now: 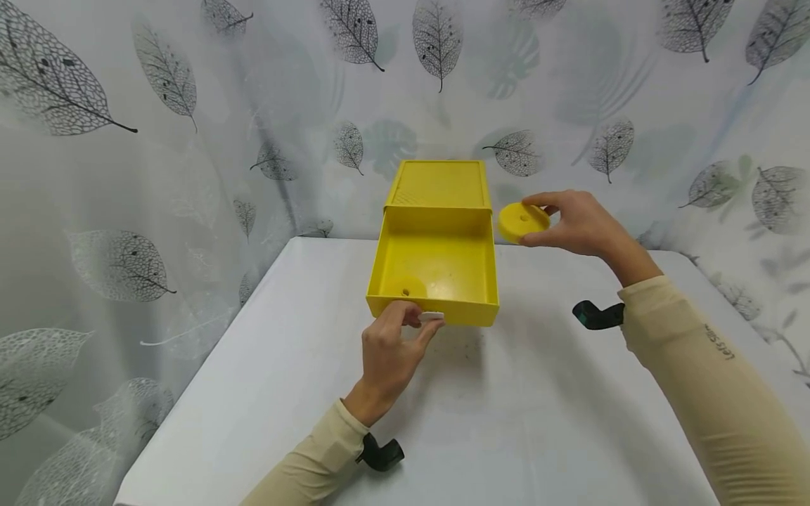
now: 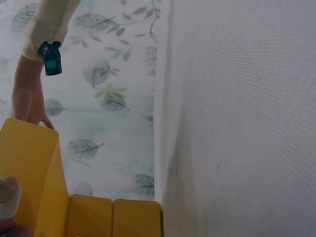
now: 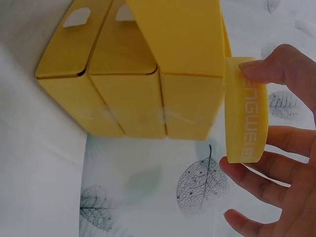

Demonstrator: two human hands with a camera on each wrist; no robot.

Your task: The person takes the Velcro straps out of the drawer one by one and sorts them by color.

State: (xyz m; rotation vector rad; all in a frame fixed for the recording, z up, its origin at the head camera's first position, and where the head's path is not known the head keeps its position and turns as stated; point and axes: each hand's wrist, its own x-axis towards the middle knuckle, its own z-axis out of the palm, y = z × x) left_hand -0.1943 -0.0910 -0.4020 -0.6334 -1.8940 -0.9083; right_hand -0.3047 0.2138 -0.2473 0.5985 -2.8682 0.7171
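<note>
My right hand (image 1: 572,221) holds a roll of yellow tape (image 1: 522,222) between thumb and fingers, just right of the pulled-out yellow drawer (image 1: 465,260). Pale lettering runs along the tape's outer edge in the right wrist view, where the roll (image 3: 247,111) stands close beside the drawer. At the drawer's front, my left hand (image 1: 392,351) pinches the small white handle (image 1: 432,316). Inside, by the front left corner, lies a round yellow thing (image 1: 414,284) with a small hole; it blends into the drawer floor.
The yellow drawer cabinet (image 1: 438,184) stands against the leaf-patterned curtain (image 1: 253,161) at the back of the white table (image 1: 253,393). Two lower drawers (image 3: 121,44) with white handles are closed beneath the pulled-out one. A dark wrist camera (image 1: 598,315) sticks out from the right sleeve.
</note>
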